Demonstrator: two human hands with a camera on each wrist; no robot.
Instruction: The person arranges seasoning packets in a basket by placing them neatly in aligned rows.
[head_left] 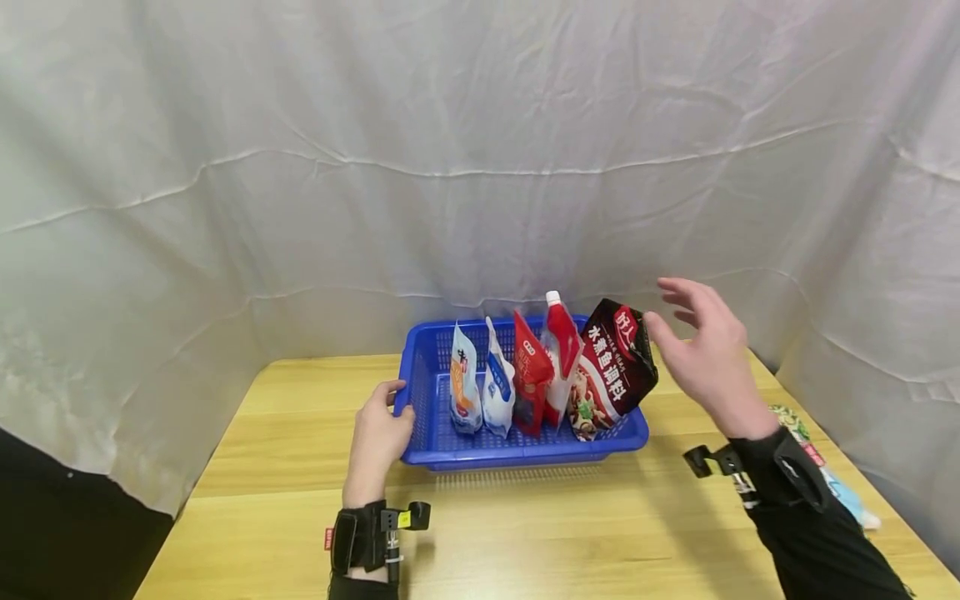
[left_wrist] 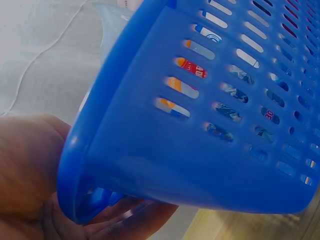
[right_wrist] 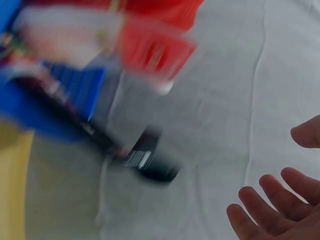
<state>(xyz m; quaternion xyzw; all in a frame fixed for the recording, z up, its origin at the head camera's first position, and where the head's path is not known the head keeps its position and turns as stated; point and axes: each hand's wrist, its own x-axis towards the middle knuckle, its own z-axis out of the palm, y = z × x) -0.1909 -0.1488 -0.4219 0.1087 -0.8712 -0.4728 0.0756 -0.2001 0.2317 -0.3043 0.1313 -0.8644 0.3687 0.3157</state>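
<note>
A blue plastic basket (head_left: 517, 457) stands on the table and holds several packets in a row. My left hand (head_left: 381, 433) grips its left end, fingers curled under the rim (left_wrist: 75, 150). At the basket's right end a black seasoning packet (head_left: 626, 375) leans outward over the rim. Just right of that packet, my right hand (head_left: 708, 354) is raised with spread fingers; the right wrist view shows nothing in it. Left of the black packet stand a red pouch with a white cap (head_left: 562, 342), a red packet (head_left: 531, 371), a white-and-blue packet (head_left: 497, 392) and a white-and-orange packet (head_left: 465, 392).
On the table's right side, partly behind my right forearm, lie a green patterned packet (head_left: 790, 422) and a light blue packet (head_left: 843, 496). A grey-white curtain (head_left: 480, 233) hangs behind and beside the wooden table (head_left: 300, 467).
</note>
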